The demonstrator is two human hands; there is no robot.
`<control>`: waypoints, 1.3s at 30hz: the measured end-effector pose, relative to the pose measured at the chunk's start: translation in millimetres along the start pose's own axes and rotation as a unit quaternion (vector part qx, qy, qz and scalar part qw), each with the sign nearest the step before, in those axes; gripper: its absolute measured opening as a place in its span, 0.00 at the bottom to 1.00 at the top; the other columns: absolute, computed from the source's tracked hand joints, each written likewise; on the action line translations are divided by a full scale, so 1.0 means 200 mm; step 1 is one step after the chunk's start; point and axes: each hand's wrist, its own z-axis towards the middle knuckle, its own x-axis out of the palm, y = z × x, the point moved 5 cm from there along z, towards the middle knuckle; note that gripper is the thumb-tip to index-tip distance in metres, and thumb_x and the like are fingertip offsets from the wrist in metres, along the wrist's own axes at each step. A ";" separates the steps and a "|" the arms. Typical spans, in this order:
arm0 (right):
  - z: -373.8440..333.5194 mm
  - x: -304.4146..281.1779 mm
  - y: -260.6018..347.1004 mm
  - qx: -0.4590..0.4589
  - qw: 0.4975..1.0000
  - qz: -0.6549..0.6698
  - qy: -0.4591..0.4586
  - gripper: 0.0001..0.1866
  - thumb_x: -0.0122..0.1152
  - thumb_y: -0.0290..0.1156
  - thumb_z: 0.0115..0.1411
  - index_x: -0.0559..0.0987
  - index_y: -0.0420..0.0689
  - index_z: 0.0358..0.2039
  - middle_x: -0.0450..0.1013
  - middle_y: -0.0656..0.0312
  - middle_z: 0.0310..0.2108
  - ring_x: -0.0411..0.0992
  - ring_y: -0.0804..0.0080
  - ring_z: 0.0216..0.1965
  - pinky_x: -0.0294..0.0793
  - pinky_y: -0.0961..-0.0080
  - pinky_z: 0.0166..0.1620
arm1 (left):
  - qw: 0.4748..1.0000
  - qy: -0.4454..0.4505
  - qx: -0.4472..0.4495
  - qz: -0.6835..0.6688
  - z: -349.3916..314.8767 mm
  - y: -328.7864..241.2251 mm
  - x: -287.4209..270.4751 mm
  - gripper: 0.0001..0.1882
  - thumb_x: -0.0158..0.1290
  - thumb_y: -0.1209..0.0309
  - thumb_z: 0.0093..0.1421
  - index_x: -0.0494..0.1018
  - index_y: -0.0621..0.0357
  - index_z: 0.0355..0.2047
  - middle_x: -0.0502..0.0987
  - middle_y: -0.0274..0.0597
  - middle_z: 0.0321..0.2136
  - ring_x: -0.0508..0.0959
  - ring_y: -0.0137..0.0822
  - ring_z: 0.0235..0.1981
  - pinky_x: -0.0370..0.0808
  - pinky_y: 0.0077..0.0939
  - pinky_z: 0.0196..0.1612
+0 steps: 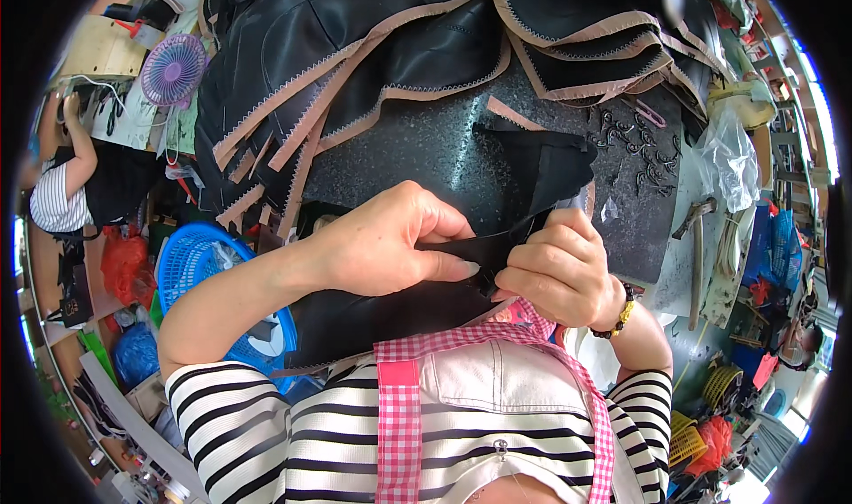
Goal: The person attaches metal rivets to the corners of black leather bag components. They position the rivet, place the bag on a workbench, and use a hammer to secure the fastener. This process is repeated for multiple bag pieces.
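In the head view, I'm watching the left hand (377, 242) pinching and the right hand (564, 264) clamping a limp black leather-like sheet (543, 185), frame centre; what's left on it isn't showing; tan-edged black panels (430, 51) are lying already zigzag-stitched, upper frame.

Black cloth (564, 160) meets black panels (293, 25) bordered in pinkish-tan edging (302, 131) with pale zigzag stitching (435, 94), all against a dark grey bench (382, 158) flecked with lighter specks. The wearer's shirt (337, 429) is white with bold black stripes, under an apron (493, 380) with an off-white bib and straps (399, 455) in pink-and-white gingham, one bearing a solid pink band (398, 385). A bracelet (627, 315) mixes dark beads with yellow. At left, a purple fan (173, 69), a bright blue basket (189, 269) and a red bag (124, 264) add colour; a co-worker's sleeve (58, 200) is white with thin dark stripes. At lower right, a yellow crate (685, 442) sits beside an orange-red bag (713, 446).
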 end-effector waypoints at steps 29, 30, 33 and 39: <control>-0.04 0.04 -0.02 0.031 0.999 -0.023 -0.023 0.16 0.72 0.31 0.39 0.79 0.43 0.30 0.73 0.65 0.31 0.70 0.69 0.31 0.67 0.70 0.37 | 0.995 -0.093 0.047 0.011 -0.01 0.02 0.05 0.11 0.61 0.76 0.55 0.79 0.70 0.38 0.83 0.42 0.31 0.77 0.20 0.32 0.74 0.19 0.38; -0.04 0.03 -0.03 0.050 0.998 -0.008 -0.023 0.16 0.73 0.31 0.39 0.78 0.44 0.29 0.73 0.64 0.30 0.70 0.68 0.31 0.66 0.69 0.36 | 0.994 -0.095 0.059 0.013 -0.01 0.01 0.06 0.11 0.62 0.75 0.55 0.79 0.70 0.37 0.83 0.42 0.30 0.77 0.21 0.32 0.74 0.19 0.38; -0.03 0.03 -0.08 0.230 0.965 0.089 -0.085 0.20 0.76 0.29 0.35 0.74 0.45 0.28 0.71 0.62 0.28 0.69 0.62 0.29 0.65 0.66 0.35 | 0.976 -0.150 0.119 0.100 -0.03 -0.06 0.06 0.14 0.65 0.67 0.50 0.78 0.68 0.28 0.74 0.56 0.18 0.75 0.28 0.19 0.70 0.29 0.25; 0.13 -0.23 -0.05 0.124 0.984 0.064 -0.115 0.18 0.75 0.22 0.43 0.74 0.42 0.31 0.74 0.59 0.29 0.72 0.61 0.29 0.71 0.68 0.34 | 0.846 -0.167 0.205 0.463 -0.15 -0.38 0.01 0.08 0.59 0.69 0.50 0.77 0.59 0.29 0.79 0.43 0.22 0.77 0.36 0.19 0.71 0.31 0.25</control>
